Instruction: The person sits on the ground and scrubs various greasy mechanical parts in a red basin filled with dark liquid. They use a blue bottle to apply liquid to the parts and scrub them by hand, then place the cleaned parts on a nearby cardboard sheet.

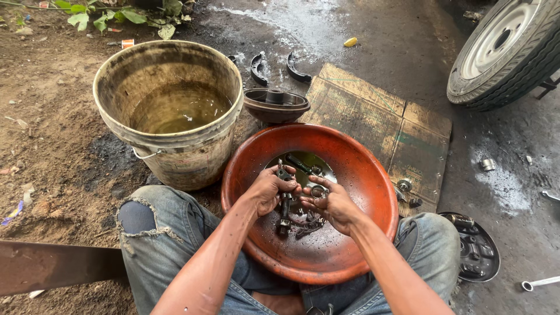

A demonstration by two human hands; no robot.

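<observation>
Both hands low in orange basin (373,175). L hand (267,189) closed on dark bolt (285,207), long axis running toward me. R hand (331,204) half-curled round small ring (318,191), just right of bolt, fingertips nearly touching.

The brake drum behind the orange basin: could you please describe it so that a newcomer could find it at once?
Start at the big dirty bucket of murky water. Just to its right, between it and the orange basin, a dark round brake drum sits on the ground, open side up, with a raised hub in its middle. The two brake shoes behind it are only curved strips.
</observation>
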